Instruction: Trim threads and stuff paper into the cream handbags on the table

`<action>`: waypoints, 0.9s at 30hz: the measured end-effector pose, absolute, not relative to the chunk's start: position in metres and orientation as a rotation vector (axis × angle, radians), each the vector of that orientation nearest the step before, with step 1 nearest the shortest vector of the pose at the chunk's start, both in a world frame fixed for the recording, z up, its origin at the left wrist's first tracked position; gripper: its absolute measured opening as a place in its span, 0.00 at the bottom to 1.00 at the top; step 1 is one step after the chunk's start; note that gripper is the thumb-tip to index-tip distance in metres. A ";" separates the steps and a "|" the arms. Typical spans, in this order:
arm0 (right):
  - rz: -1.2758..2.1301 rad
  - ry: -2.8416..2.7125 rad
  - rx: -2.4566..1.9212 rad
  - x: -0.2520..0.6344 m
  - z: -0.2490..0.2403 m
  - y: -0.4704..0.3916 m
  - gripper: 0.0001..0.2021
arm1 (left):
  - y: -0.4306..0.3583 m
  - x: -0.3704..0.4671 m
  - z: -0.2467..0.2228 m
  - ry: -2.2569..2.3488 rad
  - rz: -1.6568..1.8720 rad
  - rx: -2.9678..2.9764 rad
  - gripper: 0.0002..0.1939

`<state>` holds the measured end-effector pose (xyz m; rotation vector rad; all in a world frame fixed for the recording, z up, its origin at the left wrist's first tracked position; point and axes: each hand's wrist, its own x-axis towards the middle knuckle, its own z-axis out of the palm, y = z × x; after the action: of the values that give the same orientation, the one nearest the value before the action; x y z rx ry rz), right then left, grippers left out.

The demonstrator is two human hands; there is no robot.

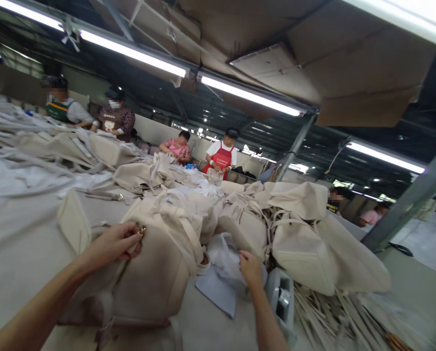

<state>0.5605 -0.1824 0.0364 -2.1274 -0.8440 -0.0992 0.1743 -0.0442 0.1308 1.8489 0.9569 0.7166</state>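
A large cream bag (155,268) lies on the table in front of me. My left hand (128,240) is closed at its upper left side, the fingers pinching a small gold metal clasp (142,230). To the right of the bag, my right hand (249,267) has its fingers curled together at a crumpled clear plastic bag (223,256); what the fingertips hold is hard to make out. A flat pale sheet (218,291) lies just below the plastic. Near my right wrist stands a grey-green dispenser-like object (281,297).
More cream bags (302,248) are piled to the right and behind. Thin cream straps (324,317) lie at the lower right, beside an orange-handled tool (397,341). Several people work across the table, one in a red apron (222,158). A metal post (408,200) slants at the right.
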 end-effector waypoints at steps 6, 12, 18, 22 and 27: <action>-0.062 -0.884 -2.370 0.555 0.001 -0.166 0.12 | -0.041 0.172 0.120 0.877 0.763 1.718 0.31; -0.031 -0.850 -2.454 0.557 -0.006 -0.161 0.16 | -0.044 0.170 0.117 0.838 0.803 1.700 0.31; -0.024 -0.847 -2.386 0.559 -0.006 -0.163 0.08 | -0.044 0.170 0.114 0.837 0.825 1.703 0.30; 0.014 -0.841 -2.248 0.568 -0.005 -0.170 0.16 | -0.043 0.170 0.113 0.836 0.826 1.683 0.30; 0.081 -0.742 -1.989 0.578 0.006 -0.180 0.12 | -0.045 0.170 0.117 0.846 0.810 1.674 0.29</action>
<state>0.5777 -0.1801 0.0063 -1.9893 -0.7418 0.0814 0.1704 -0.0449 0.1169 1.6736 0.8460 0.8096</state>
